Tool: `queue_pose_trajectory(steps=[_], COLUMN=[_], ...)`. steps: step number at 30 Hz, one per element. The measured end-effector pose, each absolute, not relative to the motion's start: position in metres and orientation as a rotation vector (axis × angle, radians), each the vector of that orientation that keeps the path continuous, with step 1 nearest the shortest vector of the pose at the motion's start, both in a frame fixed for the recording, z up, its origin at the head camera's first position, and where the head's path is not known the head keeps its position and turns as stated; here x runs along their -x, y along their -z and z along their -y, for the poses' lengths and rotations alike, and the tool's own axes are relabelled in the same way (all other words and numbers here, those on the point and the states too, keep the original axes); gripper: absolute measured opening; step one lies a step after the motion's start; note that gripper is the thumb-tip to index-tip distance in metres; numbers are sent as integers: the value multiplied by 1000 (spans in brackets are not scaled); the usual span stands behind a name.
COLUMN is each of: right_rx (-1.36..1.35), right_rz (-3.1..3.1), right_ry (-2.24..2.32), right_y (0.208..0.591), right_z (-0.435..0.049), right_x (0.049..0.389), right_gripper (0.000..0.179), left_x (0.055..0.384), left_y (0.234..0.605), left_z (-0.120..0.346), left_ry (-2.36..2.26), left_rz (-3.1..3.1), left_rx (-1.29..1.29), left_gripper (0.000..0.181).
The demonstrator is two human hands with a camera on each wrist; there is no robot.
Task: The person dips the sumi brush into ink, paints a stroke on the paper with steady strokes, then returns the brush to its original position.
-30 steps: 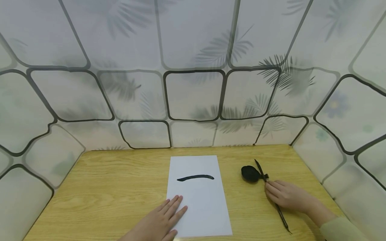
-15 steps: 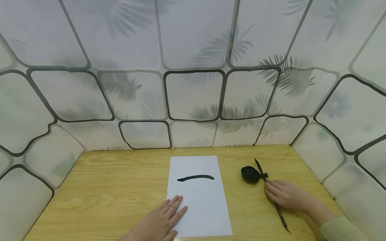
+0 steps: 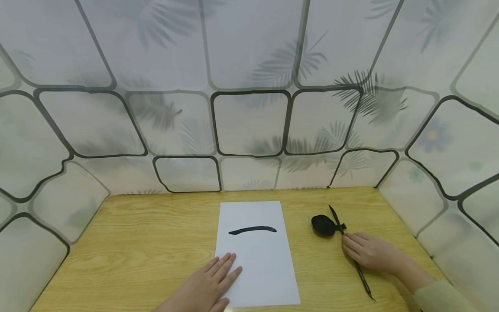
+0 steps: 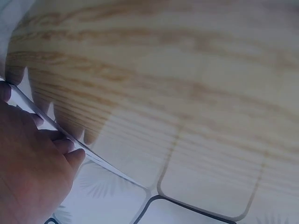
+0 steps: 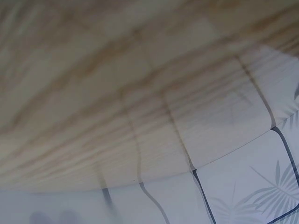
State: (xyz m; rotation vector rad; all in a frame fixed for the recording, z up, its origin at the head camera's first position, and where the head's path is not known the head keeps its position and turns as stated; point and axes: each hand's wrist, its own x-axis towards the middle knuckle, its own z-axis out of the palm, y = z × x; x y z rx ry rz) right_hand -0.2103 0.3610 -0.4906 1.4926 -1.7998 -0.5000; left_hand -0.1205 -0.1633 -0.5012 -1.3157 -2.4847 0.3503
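Note:
My left hand [image 3: 204, 284] lies with straight fingers on the lower left part of a white sheet of paper [image 3: 265, 268]. One black, slightly arched brush stroke [image 3: 252, 230] crosses the upper half of the sheet. In the left wrist view the left hand [image 4: 35, 163] appears at the lower left, over the paper's edge. At the right, my right hand [image 3: 370, 252] pinches a dark calligraphy brush [image 3: 363, 278] near its middle. Its pointed end is at the far side, and the shaft crosses the short handle of a black ink dish [image 3: 323, 225]. The right wrist view shows no hand.
The wood-grain table [image 3: 136, 242] carries all of these things. Pale patterned walls [image 3: 249, 130] with dark outlines and leaf prints rise at its back and both sides. A light sleeve [image 3: 440, 297] covers the right forearm.
Almost nothing moves. The brush and the fingers of the right hand shift very slightly; the left hand, paper and ink dish stay in place.

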Motion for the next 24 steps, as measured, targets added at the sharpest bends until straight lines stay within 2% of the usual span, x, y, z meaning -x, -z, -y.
queue_pose_trajectory(steps=[24], right_rx=[-1476], right_rz=[1797], right_ry=[501], right_y=[489], right_z=[-361], right_x=[209], right_gripper=[59], left_x=[120], left_y=[500], left_z=[166], left_ry=[-246], left_rz=[2558], left_rx=[1369], left_gripper=[63])
